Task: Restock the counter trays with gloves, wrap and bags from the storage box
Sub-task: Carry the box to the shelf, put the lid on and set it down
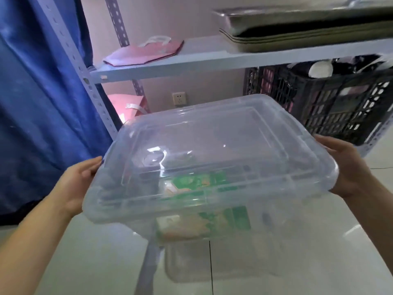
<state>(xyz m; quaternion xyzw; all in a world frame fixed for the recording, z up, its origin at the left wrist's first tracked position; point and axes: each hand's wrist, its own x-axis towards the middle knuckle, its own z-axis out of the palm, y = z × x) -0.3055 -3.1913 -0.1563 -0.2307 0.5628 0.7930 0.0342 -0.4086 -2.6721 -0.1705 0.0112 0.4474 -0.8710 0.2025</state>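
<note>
A clear plastic storage box (212, 158) with its lid on hangs in the air in front of a shelf rack, tilted slightly. My left hand (74, 184) grips its left rim, thumb on top. My right hand (348, 167) grips its right rim. Through the wall I see a green and orange packet (204, 222) inside; other contents are blurred.
A grey metal shelf (191, 60) holds a pink bag (144, 53) and stacked trays (308, 28). A black crate (329, 103) sits below at right. A blue curtain (32, 103) hangs at left. Glossy white floor tiles (85, 262) lie beneath.
</note>
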